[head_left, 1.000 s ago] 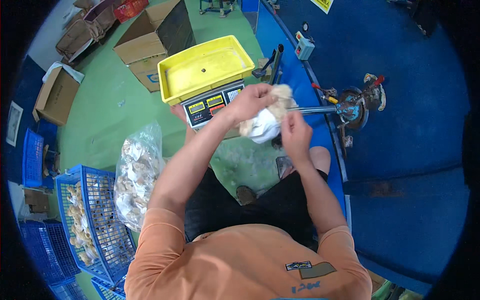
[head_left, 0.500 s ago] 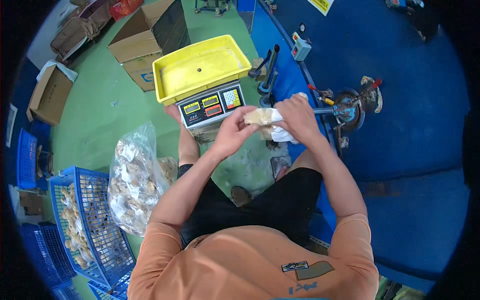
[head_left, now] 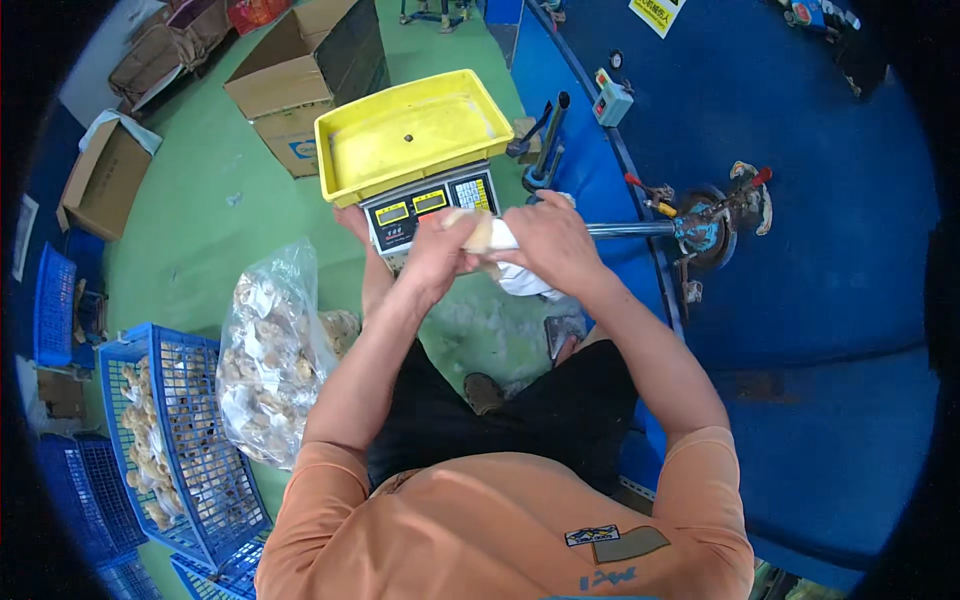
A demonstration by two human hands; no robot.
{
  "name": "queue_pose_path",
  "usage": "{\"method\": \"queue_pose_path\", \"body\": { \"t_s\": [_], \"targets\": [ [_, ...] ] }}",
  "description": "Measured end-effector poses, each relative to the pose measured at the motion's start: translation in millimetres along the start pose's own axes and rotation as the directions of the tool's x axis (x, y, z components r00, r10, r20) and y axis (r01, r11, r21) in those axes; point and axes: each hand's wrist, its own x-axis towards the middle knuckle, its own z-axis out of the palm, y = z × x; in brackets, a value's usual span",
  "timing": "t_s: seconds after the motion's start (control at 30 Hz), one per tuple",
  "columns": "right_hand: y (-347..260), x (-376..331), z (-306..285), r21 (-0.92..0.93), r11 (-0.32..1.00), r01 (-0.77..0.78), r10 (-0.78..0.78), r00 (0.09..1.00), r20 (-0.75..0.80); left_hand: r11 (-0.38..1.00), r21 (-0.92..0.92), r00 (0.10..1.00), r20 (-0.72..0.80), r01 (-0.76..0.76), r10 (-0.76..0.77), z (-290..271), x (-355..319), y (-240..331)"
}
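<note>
Cloth [head_left: 503, 236] runs lengthwise from my left hand [head_left: 438, 250] across to my right hand [head_left: 553, 240], fingers of both curled snugly around it.

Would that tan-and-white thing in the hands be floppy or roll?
The tan-and-white piece is probably floppy, since its white part droops below the right hand. It might not roll easily, because its shape looks uneven.

Held bundle [head_left: 502, 237] cloth-like; tray [head_left: 400, 160] smooth plastic; rod [head_left: 632, 229] glossy metal; bag [head_left: 290, 268] shiny plastic.
</note>
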Motion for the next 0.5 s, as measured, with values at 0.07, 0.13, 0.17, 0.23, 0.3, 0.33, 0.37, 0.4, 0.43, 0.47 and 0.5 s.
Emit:
{"method": "queue_pose_path", "body": {
  "t_s": [0.07, 0.13, 0.17, 0.23, 0.3, 0.33, 0.37, 0.4, 0.43, 0.47, 0.5],
  "targets": [
    [-7.4, 4.2, -2.7, 0.048, 0.998, -0.049, 0.047, 0.997, 0.056, 0.983, 0.132, 0.987, -0.086, -0.126, 0.138, -4.1, -6.2, 5.4],
    [1.0, 4.0, 9.2, 0.071, 0.993, -0.093, 0.097, 0.994, -0.055, 0.934, 0.266, 0.948, -0.147, -0.237, 0.283, -5.1, -9.0, 8.1],
    [4.4, 0.2, 6.9, 0.078, 0.993, -0.085, 0.089, 0.995, -0.052, 0.908, 0.307, 0.950, -0.037, -0.283, 0.309, -11.1, -8.4, 7.4],
    [41.6, -19.2, -8.1, 0.350, 0.782, -0.517, 0.536, 0.843, 0.047, 0.876, 0.337, 0.938, 0.076, -0.344, 0.339, -11.6, 0.4, 5.8],
    [77.5, -41.5, -14.3, -0.002, 0.865, -0.501, 0.501, 0.863, 0.062, 0.900, 0.367, 0.951, 0.279, -0.234, 0.134, 0.6, 6.8, 1.2],
    [76.6, -40.8, -15.3, -0.020, 0.874, -0.486, 0.486, 0.872, 0.054, 0.903, 0.363, 0.951, 0.278, -0.231, 0.132, 2.9, 6.3, -5.6],
    [75.5, -39.2, -15.7, -0.036, 0.882, -0.470, 0.472, 0.881, 0.047, 0.933, 0.283, 0.951, 0.274, -0.224, 0.145, 4.3, 6.1, -14.7],
    [70.4, -33.8, -11.5, -0.039, 0.881, -0.472, 0.473, 0.880, 0.047, 0.954, 0.203, 0.949, 0.273, -0.219, 0.160, 5.0, 6.7, -21.7],
    [60.4, -25.1, -2.6, 0.040, 0.937, -0.347, 0.348, 0.917, -0.192, 0.970, 0.122, 0.947, 0.270, -0.213, 0.174, 5.1, 6.3, -28.3],
    [49.3, -16.3, 6.0, 0.085, 0.976, -0.201, 0.218, 0.878, -0.427, 0.978, 0.040, 0.946, 0.265, -0.204, 0.187, 4.0, 4.9, -34.5],
    [25.4, -11.1, 14.9, 0.133, 0.987, -0.095, 0.146, 0.876, -0.460, 0.979, 0.041, 0.947, 0.262, -0.201, 0.184, 1.8, 0.4, -38.5]
  ]
}}
